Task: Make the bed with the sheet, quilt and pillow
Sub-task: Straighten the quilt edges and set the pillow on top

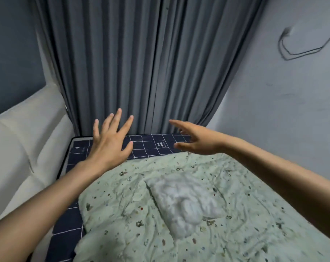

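Quilt (207,214), pale green w/ small speckled print, lies crumpled over most of the bed, from centre down to 5 o'clock, its top edge stopping short of the far end. Navy grid-pattern sheet (151,146) shows bare in a strip at 12 o'clock and along the side at 8 o'clock, so it looks already spread under the quilt. White pillow (183,201) sits on top of the quilt near centre, skewed, prob. just parked there rather than in its final spot. Left hand (109,140) is raised at 11 o'clock over the sheet strip, fingers straight and spread, holding nothing. Right hand (194,140) hangs at 1 o'clock above the quilt's top edge, fingers loosely apart, slightly curved, also empty. Both arms reach fwd toward the far end, likely to catch the quilt edge and pull it up square, or smooth it. Grey curtain (141,63) hangs behind the bed at 12; white padded surface (22,148), maybe a headboard or sofa, runs along 9 o'clock.
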